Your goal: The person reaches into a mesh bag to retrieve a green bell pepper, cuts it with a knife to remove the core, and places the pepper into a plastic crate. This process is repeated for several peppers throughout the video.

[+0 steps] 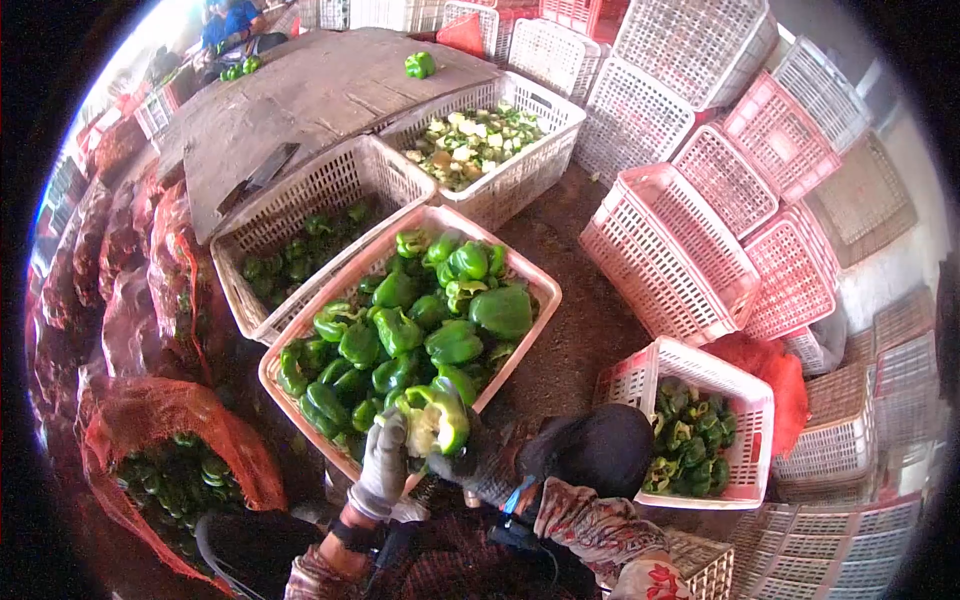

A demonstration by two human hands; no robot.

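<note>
far left: bulging red mesh sacks (170,270) lined up, contents hard to make out. near left: open red mesh sack (180,395) of dark green peppers, mouth folded back, presumably for easy reach-in.

beyond: flat brown wooden board (340,85), one whole green bell pepper (420,65) toward its far edge. up against it, off-white slotted plastic crate (330,178) with a low layer of dark green pieces.

centre: pink-rimmed slotted plastic crate (549,305) heaped with glossy green bell peppers (400,330), angled to the person, likely to keep stock close to both hands.

left hand (383,465), pale knit glove: fingers closed around a cut-open green bell pepper (445,415) at the crate's near edge. pale inside faces up, maybe so the core is visible.

behind centre: greyish-white plastic crate (535,180) of pale chopped bits, apparently kept separate from the whole ones.

right hand (475,475), dark grey glove: just beside the cut pepper, looks part curled. can't tell if it grips anything, view's poor.

right: white-and-pink plastic crate (742,440) of green peppers by the right knee, handy to that side. far right: stacked pink and white plastic crates (650,250).
</note>
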